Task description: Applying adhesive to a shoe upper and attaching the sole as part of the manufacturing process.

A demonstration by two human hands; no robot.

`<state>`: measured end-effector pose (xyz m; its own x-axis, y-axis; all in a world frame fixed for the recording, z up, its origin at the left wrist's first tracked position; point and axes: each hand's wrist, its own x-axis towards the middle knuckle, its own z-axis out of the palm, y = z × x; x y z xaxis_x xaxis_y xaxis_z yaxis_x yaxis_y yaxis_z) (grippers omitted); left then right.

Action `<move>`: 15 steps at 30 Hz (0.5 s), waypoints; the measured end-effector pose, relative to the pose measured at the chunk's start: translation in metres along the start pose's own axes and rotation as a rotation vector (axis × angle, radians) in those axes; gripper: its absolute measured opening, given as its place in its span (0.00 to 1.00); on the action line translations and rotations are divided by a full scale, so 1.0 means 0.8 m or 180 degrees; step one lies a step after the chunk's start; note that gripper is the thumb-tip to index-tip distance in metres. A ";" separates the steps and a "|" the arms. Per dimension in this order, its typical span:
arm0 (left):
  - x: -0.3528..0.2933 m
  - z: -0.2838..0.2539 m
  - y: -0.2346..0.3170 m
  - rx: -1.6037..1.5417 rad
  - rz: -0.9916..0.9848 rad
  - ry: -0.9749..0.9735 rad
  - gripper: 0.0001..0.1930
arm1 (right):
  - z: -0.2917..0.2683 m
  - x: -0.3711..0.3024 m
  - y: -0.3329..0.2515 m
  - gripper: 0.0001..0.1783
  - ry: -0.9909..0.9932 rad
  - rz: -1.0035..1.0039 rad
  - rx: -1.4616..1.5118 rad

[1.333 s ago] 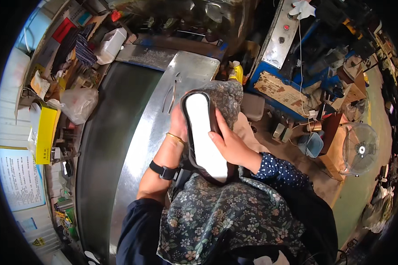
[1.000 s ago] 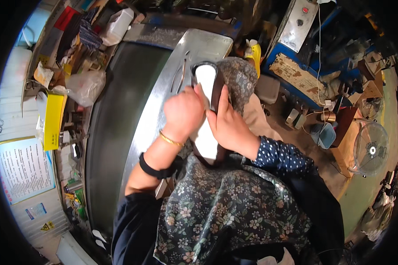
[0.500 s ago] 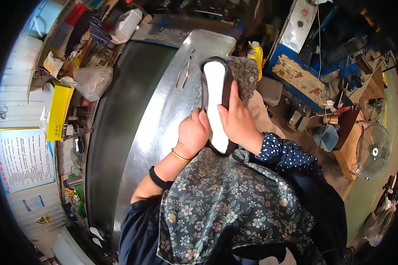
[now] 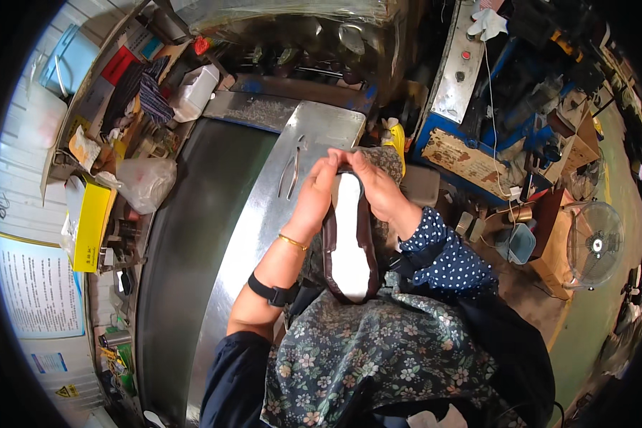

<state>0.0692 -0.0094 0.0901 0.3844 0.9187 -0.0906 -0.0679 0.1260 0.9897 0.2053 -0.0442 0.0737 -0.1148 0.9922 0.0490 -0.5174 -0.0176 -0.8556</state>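
Note:
Across my lap lies a dark brown shoe upper (image 4: 329,260) with its underside up. A white insole (image 4: 351,242) runs along its middle, and the brown edge folds in around it. My left hand (image 4: 319,191) cups the far end from the left, fingers pressed round the tip. From the other side my right hand (image 4: 382,191) closes on the same end, its fingertips meeting the left ones. The near end rests against my flowered apron (image 4: 371,349). Under the shoe, whatever supports it is mostly hidden.
To my left a shiny metal tabletop (image 4: 246,207) borders a dark conveyor belt (image 4: 192,235). A thin curved metal tool (image 4: 289,175) lies on the tabletop. Cluttered shelves with a yellow box (image 4: 93,227) stand beyond. On the right are a blue machine (image 4: 471,160) and a fan (image 4: 596,245).
Both hands have slid from the shoe's sides to its far end and now cup it together. The shoe sits closer to my body, and the view has shifted.

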 end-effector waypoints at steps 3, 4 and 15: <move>-0.006 -0.015 -0.017 0.0277 0.0163 -0.0103 0.21 | -0.002 0.005 0.004 0.26 -0.0182 0.0247 -0.0338; -0.007 -0.019 -0.020 0.0524 0.0151 -0.0114 0.20 | -0.004 0.005 0.004 0.23 -0.0221 0.0255 -0.0330; 0.003 -0.016 -0.019 -0.0266 -0.0068 -0.0431 0.20 | 0.007 0.018 0.003 0.12 0.0384 -0.0904 -0.2528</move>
<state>0.0591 -0.0045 0.0732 0.5068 0.8573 -0.0903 -0.1324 0.1809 0.9746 0.1975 -0.0306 0.0753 0.0438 0.9530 0.2998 0.2406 0.2812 -0.9290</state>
